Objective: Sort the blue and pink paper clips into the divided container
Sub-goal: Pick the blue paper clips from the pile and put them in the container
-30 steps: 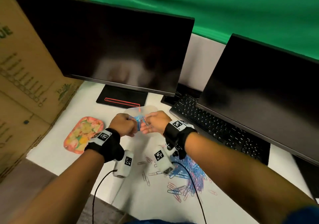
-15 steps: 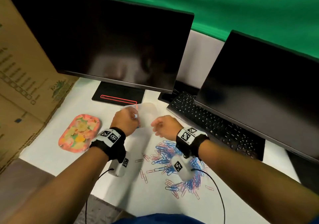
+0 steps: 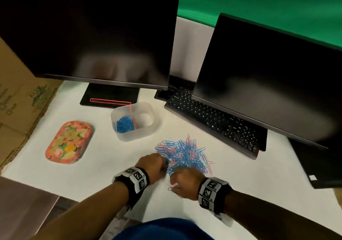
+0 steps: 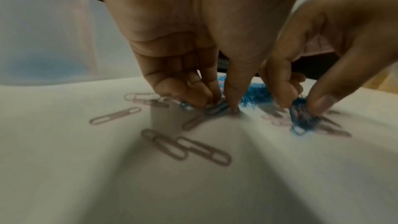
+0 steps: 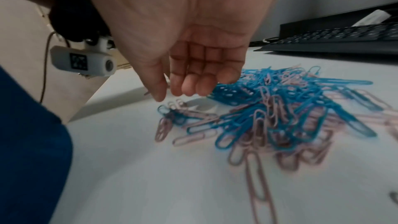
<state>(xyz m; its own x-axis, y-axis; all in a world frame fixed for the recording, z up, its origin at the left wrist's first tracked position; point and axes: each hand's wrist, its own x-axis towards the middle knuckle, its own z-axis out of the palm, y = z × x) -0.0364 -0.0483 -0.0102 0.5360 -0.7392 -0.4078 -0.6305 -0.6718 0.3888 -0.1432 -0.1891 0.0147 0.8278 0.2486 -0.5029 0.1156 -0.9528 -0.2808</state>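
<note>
At the near edge of a mixed heap of paper clips [image 3: 185,155], a blue clip [image 4: 216,109] is pinched against the table [image 3: 103,165] by the left hand [image 3: 150,165]. A small clump of clips [image 4: 301,117] is pinched between thumb and fingers of the right hand [image 3: 185,182], as seen by the left wrist camera. Behind the heap, one clear container [image 3: 133,121] with two compartments is set: blue clips [image 3: 125,125] are gathered in its left half. Two dark monitors [image 3: 88,34], one keyboard [image 3: 212,121] and one flowered tray [image 3: 69,142] are placed around.
</note>
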